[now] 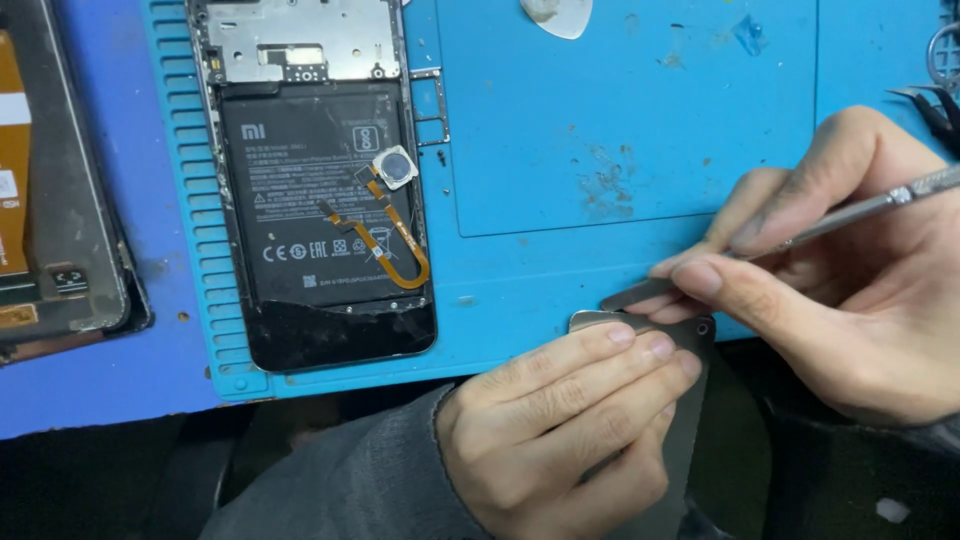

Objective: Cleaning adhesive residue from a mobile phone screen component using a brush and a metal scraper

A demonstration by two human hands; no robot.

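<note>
My left hand (560, 420) grips a flat grey phone back cover (690, 400) at the near edge of the blue mat (560, 120); most of the cover is hidden by my fingers. My right hand (850, 290) holds a thin metal pry tool (800, 232) like a pen, its flat tip resting at the cover's top edge. To the left lies an opened phone (320, 180) with its black battery exposed. An orange flex cable with a round sensor (395, 168) sits on the battery.
A second dismantled screen part (60, 200) lies at the far left on the blue table. A white pick (558, 15) rests at the mat's top edge. Dark tweezers (935, 105) and a metal ring sit at the far right.
</note>
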